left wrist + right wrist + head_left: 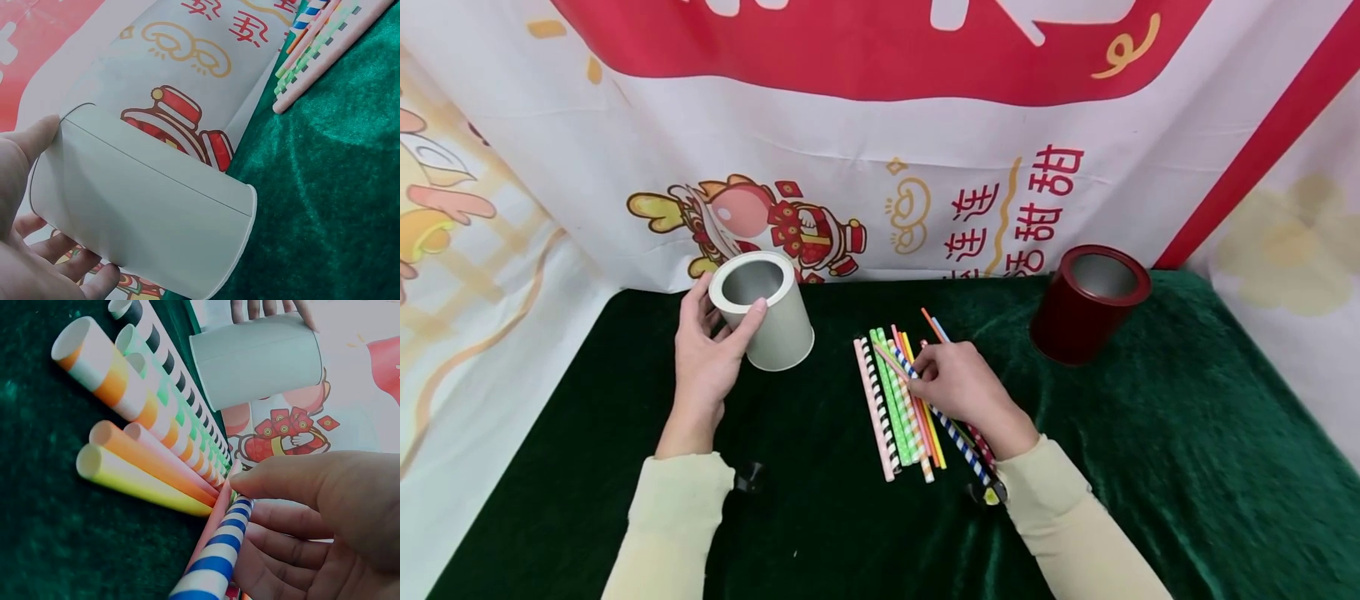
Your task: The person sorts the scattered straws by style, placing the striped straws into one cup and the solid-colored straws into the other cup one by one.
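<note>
My left hand (707, 358) grips the upper part of a white can (782, 332), thumb at the rim and fingers around its far-left side. The can's mouth faces up. In the left wrist view, the can's wall (150, 200) lies along the thumb and curled fingers. My right hand (972, 387) is over the right side of a row of paper straws (880, 408) and pinches a pink straw (215, 528). A blue-and-white striped straw (219, 556) runs beside it against the fingers; whether it is also held, I cannot tell. Other straws are partly hidden under this hand.
At the back right stands a dark red can (1075, 321), also with its mouth up. A dark green velvet cloth (820, 525) covers the table. Behind it hangs a printed white and red cloth backdrop (850, 133). Small black devices are at both wrists.
</note>
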Action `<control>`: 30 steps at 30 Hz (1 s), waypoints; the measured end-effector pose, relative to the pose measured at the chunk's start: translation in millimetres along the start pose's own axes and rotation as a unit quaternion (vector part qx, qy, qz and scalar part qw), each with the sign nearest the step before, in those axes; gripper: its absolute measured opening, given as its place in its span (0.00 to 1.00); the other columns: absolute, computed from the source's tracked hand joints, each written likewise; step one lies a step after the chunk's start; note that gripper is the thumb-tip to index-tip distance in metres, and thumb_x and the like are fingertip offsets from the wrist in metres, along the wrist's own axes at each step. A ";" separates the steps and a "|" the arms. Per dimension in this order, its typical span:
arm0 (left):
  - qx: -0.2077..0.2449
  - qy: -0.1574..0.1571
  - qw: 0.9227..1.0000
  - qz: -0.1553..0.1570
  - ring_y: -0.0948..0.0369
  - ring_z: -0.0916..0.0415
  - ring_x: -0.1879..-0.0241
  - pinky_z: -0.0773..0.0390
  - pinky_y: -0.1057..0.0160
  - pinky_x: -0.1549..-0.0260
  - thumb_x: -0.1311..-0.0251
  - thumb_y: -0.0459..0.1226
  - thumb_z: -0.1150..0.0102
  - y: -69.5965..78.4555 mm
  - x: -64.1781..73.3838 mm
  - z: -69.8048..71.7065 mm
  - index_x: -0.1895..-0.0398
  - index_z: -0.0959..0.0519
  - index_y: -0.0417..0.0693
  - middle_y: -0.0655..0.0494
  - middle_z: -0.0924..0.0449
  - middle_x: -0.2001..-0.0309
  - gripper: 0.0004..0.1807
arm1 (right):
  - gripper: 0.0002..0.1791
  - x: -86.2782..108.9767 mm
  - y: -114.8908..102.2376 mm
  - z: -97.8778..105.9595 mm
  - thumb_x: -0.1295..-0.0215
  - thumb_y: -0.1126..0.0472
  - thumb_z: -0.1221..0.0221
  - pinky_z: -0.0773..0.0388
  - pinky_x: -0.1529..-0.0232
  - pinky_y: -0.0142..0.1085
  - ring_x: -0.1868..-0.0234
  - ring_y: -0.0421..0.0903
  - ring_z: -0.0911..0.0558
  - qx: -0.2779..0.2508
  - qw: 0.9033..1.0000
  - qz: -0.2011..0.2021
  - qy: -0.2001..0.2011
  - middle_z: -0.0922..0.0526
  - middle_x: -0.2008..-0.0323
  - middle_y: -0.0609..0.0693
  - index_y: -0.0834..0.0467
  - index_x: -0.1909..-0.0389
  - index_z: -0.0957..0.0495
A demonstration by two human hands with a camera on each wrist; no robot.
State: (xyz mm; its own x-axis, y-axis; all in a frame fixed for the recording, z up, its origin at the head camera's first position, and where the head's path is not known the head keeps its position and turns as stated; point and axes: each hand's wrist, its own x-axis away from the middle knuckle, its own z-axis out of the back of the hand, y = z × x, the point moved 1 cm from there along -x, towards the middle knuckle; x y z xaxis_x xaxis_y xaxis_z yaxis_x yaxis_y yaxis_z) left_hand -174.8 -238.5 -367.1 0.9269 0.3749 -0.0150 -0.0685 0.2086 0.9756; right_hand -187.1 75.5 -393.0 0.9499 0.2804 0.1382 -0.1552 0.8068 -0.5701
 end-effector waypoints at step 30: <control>0.031 -0.003 1.000 -0.001 0.53 0.41 0.22 0.36 0.44 0.20 0.36 0.55 0.25 -0.9 -3.3 4.3 0.17 0.39 0.76 0.62 0.38 0.18 0.47 | 0.24 -0.3 -60.9 99.1 0.25 0.60 0.34 0.11 0.64 0.39 0.68 0.45 0.10 -0.137 0.964 0.153 0.170 0.09 0.60 0.51 0.52 0.31 0.24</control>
State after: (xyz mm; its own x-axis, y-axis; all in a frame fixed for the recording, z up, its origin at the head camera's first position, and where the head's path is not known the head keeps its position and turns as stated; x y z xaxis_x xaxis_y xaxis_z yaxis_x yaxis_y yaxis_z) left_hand -176.3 -243.8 -367.1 0.9290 0.3696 -0.0158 -0.0437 0.1520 0.9874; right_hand -204.9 77.8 -278.0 0.9121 0.2593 -0.3176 -0.4093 0.5319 -0.7413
